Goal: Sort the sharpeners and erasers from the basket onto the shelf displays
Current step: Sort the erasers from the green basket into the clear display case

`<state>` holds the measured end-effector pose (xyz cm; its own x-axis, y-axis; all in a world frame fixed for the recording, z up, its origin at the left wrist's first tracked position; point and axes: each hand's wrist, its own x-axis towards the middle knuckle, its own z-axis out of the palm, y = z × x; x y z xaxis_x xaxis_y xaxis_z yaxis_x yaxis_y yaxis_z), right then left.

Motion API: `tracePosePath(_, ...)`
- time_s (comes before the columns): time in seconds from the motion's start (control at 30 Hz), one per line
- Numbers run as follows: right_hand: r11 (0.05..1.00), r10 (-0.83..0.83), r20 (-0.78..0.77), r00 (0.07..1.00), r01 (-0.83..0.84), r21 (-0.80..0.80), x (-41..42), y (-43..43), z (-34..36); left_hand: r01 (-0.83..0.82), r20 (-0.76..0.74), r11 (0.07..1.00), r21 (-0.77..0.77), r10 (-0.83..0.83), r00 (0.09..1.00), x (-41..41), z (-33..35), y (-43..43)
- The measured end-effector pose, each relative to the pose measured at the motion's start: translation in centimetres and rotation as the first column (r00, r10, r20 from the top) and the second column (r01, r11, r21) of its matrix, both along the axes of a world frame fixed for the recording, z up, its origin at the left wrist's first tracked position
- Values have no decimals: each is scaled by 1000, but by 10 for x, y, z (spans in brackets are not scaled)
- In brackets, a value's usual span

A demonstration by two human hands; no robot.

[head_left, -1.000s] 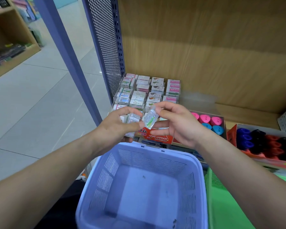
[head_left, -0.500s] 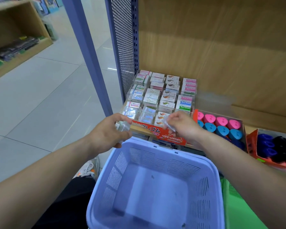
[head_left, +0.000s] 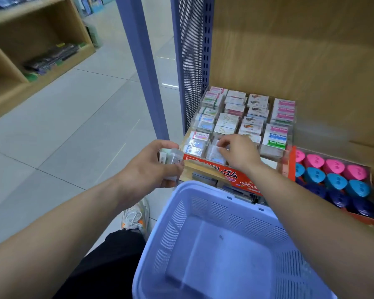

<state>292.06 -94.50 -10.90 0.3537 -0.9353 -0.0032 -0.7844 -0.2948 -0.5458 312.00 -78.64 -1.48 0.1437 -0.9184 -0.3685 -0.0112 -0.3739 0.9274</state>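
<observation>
Gripping, with the left hand [head_left: 151, 167], a small stack of erasers [head_left: 170, 157] in clear wrap, curling the fingers round it from below and closing the thumb over the top; holding it just off the front left corner of the eraser display box [head_left: 216, 172].

Pinching, with the right hand [head_left: 239, 153], a single eraser [head_left: 215, 153] in shiny wrap, bending the fingertips down onto it; holding it low in the front row of the box, second compartment from the left, touching the packs beside it.

Passing the right forearm over the far right rim of the lilac basket [head_left: 205, 205], itself sitting just in front of the shelf edge.

Standing behind the right hand: further rows of wrapped erasers in clear dividers.

Lying just right of the box: pink and blue sharpeners [head_left: 330, 175] in an orange tray [head_left: 363, 219], darker blue ones filling its front row.

Rising behind: wooden shelf back [head_left: 300, 61], perforated side panel [head_left: 190, 61], lilac post [head_left: 143, 72].

Showing below the left forearm: a white shoe [head_left: 136, 214] resting on grey floor tiles [head_left: 52, 137].

Standing well apart, far left: a second wooden shelf unit [head_left: 20, 50].
</observation>
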Motion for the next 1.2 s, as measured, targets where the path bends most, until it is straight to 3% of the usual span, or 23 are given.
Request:
tracePosePath(0.07,995,65,-116,991,-74,-68,-1,-1,-4,-19,-20,1000,-18,19,1000,0,2,-2)
tracePosePath(0.13,994,94,-111,989,-99,-43,-4,1,-1,-19,-16,1000,-18,19,1000,0,3,-5)
tracePosePath(0.23,999,43,139,989,-43,-4,-10,21,20,17,-14,1000,-3,-17,1000,-3,2,-5)
tracePosePath(0.3,996,19,344,939,-46,73,-12,41,42,55,-10,998,12,-55,998,-7,1,-3)
tracePosePath(0.4,920,-16,603,798,-224,322,-12,70,73,100,-32,995,20,-99,995,-16,1,-1)
tracePosePath(0.47,866,-20,659,752,-316,387,-13,83,86,130,-32,991,17,-130,991,-22,2,0)
tracePosePath(0.6,847,-24,656,754,-334,414,-20,90,95,184,-22,983,1,-184,983,-32,7,2)
tracePosePath(0.73,764,-142,682,718,-359,537,-29,92,100,180,-41,983,-31,-181,983,-41,13,2)
tracePosePath(0.9,764,-390,672,629,-186,617,-41,87,89,182,-2,983,26,-182,983,-34,12,3)
tracePosePath(1.03,762,-501,488,715,98,640,-57,68,64,184,136,969,164,-207,969,-21,2,10)
tracePosePath(1.1,758,-499,422,757,146,635,-60,56,51,160,178,969,189,-194,965,-15,-3,12)
tracePosePath(1.2,788,-465,445,766,128,602,-52,39,43,147,214,973,179,-184,959,-6,-7,14)
